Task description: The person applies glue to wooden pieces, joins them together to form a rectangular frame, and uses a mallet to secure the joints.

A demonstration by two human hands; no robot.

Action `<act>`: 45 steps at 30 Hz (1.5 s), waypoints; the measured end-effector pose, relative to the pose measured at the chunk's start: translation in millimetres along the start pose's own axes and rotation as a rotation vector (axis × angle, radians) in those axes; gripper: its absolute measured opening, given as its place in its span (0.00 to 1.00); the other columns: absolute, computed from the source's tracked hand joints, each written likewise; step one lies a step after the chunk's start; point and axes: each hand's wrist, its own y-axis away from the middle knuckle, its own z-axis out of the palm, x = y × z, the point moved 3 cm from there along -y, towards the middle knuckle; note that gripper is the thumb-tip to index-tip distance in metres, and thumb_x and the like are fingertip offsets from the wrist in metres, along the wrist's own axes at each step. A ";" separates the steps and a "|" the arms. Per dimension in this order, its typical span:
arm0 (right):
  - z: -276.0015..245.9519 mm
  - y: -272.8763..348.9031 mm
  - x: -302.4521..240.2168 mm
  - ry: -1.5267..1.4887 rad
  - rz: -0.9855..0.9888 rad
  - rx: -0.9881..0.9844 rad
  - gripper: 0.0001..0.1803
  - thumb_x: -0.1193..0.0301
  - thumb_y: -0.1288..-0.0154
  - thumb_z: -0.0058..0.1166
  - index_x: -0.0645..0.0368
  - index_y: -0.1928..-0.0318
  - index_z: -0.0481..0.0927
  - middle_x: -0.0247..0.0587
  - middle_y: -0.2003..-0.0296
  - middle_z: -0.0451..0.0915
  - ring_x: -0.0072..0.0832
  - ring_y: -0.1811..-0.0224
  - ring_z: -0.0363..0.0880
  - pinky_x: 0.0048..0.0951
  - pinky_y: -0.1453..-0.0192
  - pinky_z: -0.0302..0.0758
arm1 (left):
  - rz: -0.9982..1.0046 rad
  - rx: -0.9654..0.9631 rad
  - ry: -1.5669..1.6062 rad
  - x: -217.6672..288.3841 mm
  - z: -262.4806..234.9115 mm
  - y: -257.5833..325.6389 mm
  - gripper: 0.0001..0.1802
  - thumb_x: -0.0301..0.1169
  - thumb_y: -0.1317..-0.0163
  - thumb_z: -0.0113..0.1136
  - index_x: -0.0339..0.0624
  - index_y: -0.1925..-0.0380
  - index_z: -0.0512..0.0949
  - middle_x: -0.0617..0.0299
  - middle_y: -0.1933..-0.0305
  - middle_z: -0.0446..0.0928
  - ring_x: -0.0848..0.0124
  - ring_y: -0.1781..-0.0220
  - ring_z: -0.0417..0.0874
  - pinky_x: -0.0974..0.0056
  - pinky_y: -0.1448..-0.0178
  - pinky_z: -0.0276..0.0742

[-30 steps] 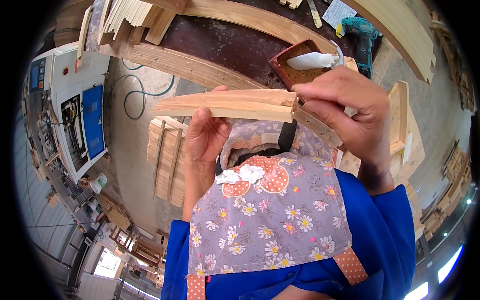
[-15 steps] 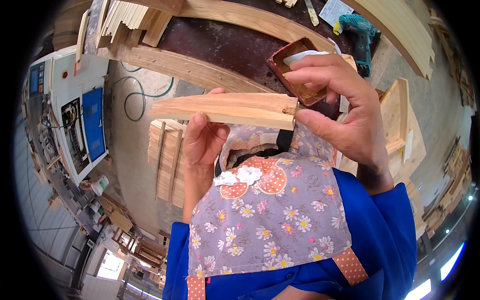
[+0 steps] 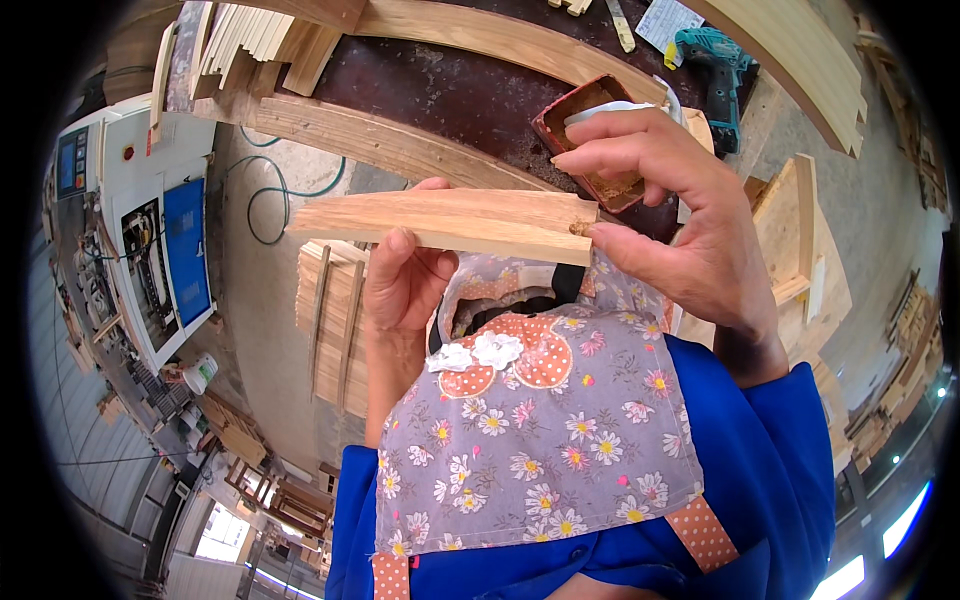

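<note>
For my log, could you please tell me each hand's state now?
Left hand: closed, holding the tapered light-brown wooden bar.
Right hand: open, thumb at its right end.

grey floor (image 3: 250, 330) | dark-topped workbench (image 3: 440, 90) ahead | bright panel (image 3: 905, 525) lower right

"Give me your count."
"One left hand (image 3: 405, 282) and one right hand (image 3: 697, 225), so two."
"Held?"
"One tapered wooden piece (image 3: 455, 222)."
"What else?"
"One teal power drill (image 3: 720, 82), one red box (image 3: 560, 113), one sheet of paper (image 3: 667, 20), one white bucket (image 3: 200, 374)."
"Anything more?"
"One floral apron (image 3: 540, 450), two polka-dot straps (image 3: 703, 533), two white fabric flowers (image 3: 497, 350)."
</note>
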 end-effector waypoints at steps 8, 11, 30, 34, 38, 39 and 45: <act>-2.9 -0.9 0.5 -0.097 0.054 -0.039 0.21 0.76 0.54 0.59 0.54 0.54 0.82 0.35 0.48 0.77 0.21 0.53 0.74 0.19 0.62 0.65 | -0.003 -0.005 0.005 0.3 0.6 0.6 0.34 0.32 0.43 0.64 0.26 0.40 0.62 0.46 0.50 0.76 0.66 0.57 0.84 0.70 0.63 0.87; -1.3 -1.7 0.8 -0.081 0.027 -0.035 0.21 0.76 0.53 0.59 0.55 0.54 0.81 0.35 0.48 0.77 0.21 0.53 0.74 0.19 0.62 0.65 | -0.009 -0.008 0.008 0.3 0.7 0.9 0.34 0.31 0.43 0.64 0.26 0.40 0.62 0.46 0.49 0.75 0.65 0.56 0.84 0.70 0.63 0.87; -27.6 4.9 9.6 -0.098 0.085 0.150 0.04 0.75 0.47 0.61 0.60 0.69 0.82 0.36 0.63 0.81 0.16 0.65 0.74 0.18 0.63 0.66 | 0.016 -0.050 -0.089 1.7 3.1 3.2 0.38 0.32 0.48 0.67 0.29 0.39 0.62 0.43 0.43 0.70 0.64 0.54 0.83 0.71 0.60 0.85; -35.1 9.2 19.4 -0.001 0.044 0.225 0.03 0.76 0.46 0.63 0.60 0.70 0.81 0.33 0.67 0.80 0.13 0.69 0.73 0.16 0.67 0.67 | 0.044 -0.103 -0.119 4.5 4.0 5.5 0.38 0.30 0.50 0.67 0.33 0.39 0.62 0.42 0.40 0.67 0.63 0.50 0.81 0.73 0.61 0.84; -33.0 22.4 33.1 -0.192 0.239 0.228 0.04 0.75 0.43 0.61 0.62 0.69 0.80 0.31 0.72 0.79 0.13 0.71 0.74 0.16 0.66 0.69 | 0.040 -0.108 -0.080 6.1 1.8 6.5 0.39 0.28 0.52 0.68 0.34 0.39 0.63 0.42 0.39 0.66 0.63 0.51 0.81 0.72 0.60 0.85; -32.7 25.2 34.7 -0.233 0.262 0.209 0.04 0.75 0.41 0.60 0.63 0.68 0.79 0.31 0.72 0.79 0.14 0.71 0.74 0.16 0.66 0.69 | 0.036 -0.104 -0.077 6.5 3.2 6.1 0.39 0.27 0.53 0.68 0.34 0.40 0.63 0.42 0.39 0.66 0.63 0.51 0.81 0.72 0.59 0.85; -28.3 30.1 40.7 -0.263 0.271 0.224 0.06 0.74 0.38 0.57 0.64 0.64 0.79 0.34 0.72 0.79 0.16 0.70 0.76 0.17 0.62 0.72 | 0.021 -0.103 -0.099 7.1 2.4 4.4 0.40 0.24 0.55 0.68 0.33 0.40 0.62 0.42 0.38 0.66 0.63 0.53 0.82 0.70 0.58 0.86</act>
